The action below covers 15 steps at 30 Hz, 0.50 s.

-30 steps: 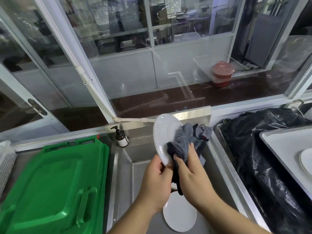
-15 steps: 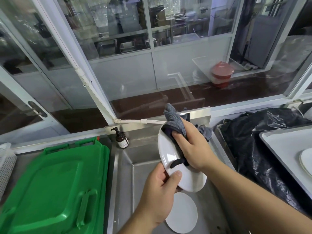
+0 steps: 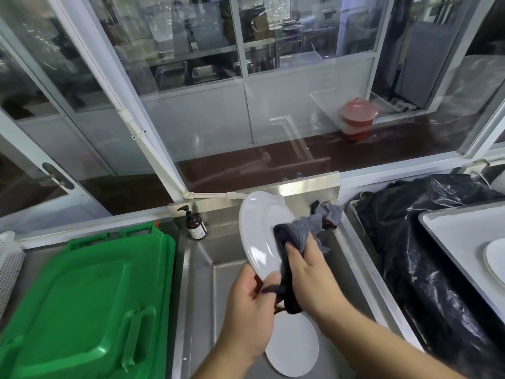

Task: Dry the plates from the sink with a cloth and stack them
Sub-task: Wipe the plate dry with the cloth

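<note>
Above the steel sink [image 3: 202, 283] I hold a white plate [image 3: 258, 231] nearly on edge. My left hand [image 3: 250, 310] grips its lower rim. My right hand [image 3: 310, 272] presses a grey cloth [image 3: 303, 231] against the plate's right face, and a dark end of the cloth hangs below my fingers. Another white plate [image 3: 293, 348] lies flat on the sink floor under my hands. At the right edge a third white plate [image 3: 496, 258] rests on a white tray [image 3: 459, 233].
A green plastic bin lid [image 3: 82, 305] fills the counter left of the sink. A brown pump bottle [image 3: 194, 225] stands at the sink's back left corner. A black plastic bag [image 3: 410, 255] lies between sink and tray. Glass partition panels rise behind.
The plate has tipped back up onto its edge and risen. My right hand with the cloth slid from the plate's top rim down to its lower middle.
</note>
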### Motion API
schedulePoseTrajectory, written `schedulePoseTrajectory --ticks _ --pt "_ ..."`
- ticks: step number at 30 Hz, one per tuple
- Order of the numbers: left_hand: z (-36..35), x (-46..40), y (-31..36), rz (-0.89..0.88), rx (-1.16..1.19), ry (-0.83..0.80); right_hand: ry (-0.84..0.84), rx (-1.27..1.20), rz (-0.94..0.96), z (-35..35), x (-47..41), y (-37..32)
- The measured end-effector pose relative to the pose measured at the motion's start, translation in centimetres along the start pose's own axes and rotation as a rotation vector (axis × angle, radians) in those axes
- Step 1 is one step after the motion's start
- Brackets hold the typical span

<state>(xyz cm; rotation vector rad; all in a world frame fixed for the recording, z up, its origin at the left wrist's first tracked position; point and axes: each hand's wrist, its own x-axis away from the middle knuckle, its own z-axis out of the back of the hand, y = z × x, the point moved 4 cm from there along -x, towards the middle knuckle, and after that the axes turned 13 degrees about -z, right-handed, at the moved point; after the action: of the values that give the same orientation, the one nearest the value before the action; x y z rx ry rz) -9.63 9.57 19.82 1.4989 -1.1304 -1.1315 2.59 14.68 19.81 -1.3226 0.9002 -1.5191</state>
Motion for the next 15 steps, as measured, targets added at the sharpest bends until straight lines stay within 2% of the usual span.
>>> schedulePoseTrajectory --ticks 4,7,10,12,15 --pt "0.0 -0.6 0.5 0.032 0.041 -0.044 -0.141 0.085 0.156 -0.3 2.7 -1.0" --pt "-0.3 -0.5 0.4 0.105 0.132 -0.068 -0.185 0.332 0.366 0.4 2.7 -2.8" --pt "-0.7 -0.1 0.1 0.107 0.146 -0.107 -0.201 0.566 0.536 0.9 1.7 -4.9" --pt "-1.0 0.1 0.1 0.088 0.116 -0.149 -0.151 0.573 0.576 1.2 0.6 -5.9" --pt "-1.3 0.6 0.4 0.081 0.069 -0.213 -0.072 0.450 0.576 1.8 -1.5 -7.3"
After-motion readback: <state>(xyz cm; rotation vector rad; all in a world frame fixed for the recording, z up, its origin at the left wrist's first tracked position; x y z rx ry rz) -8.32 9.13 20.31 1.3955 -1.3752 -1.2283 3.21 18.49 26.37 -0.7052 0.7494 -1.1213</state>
